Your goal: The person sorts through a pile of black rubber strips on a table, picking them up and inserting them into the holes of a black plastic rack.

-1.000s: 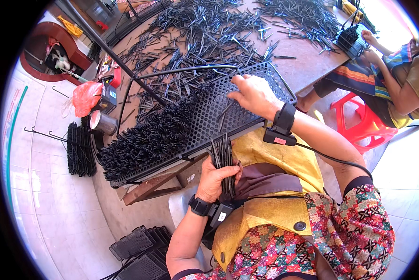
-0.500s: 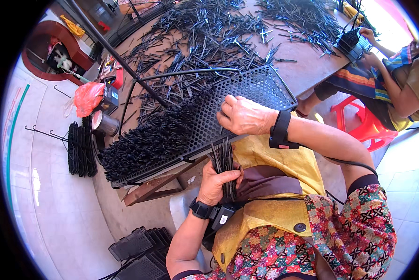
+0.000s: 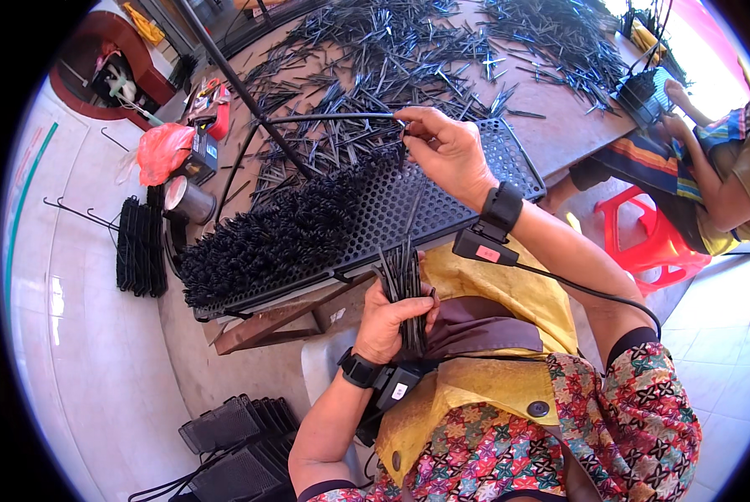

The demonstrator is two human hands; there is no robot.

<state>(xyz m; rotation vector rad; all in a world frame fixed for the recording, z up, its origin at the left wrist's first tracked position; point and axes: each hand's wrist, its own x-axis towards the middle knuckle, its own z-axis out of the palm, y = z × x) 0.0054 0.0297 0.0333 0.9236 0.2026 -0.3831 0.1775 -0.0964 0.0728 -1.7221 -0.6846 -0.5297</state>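
My left hand (image 3: 386, 322) is wrapped round an upright bundle of thin black sticks (image 3: 407, 276), held in front of the apron. Above the rack, my right hand (image 3: 454, 159) has thumb and forefinger pinched together on a thin black stick (image 3: 403, 156), partly hidden by the fingers. Below that hand lies the long black perforated rack (image 3: 496, 171) with round holes. Its left part is densely filled with black sticks (image 3: 266, 230) standing with looped-looking tops; its right part shows bare holes.
Loose black sticks (image 3: 367, 58) cover much of the brown table (image 3: 551, 151). A dark rod (image 3: 233, 84) slants over the rack's far side. At left stand a tin can (image 3: 189, 199) and a red plastic bag (image 3: 164, 153). Another person (image 3: 726, 180) works at right beside a red stool (image 3: 642, 238).
My right hand has moved up and slightly right, away from the rack's surface, its fingers now pinched on a stick. My left hand still grips the bundle. The view has shifted a little.
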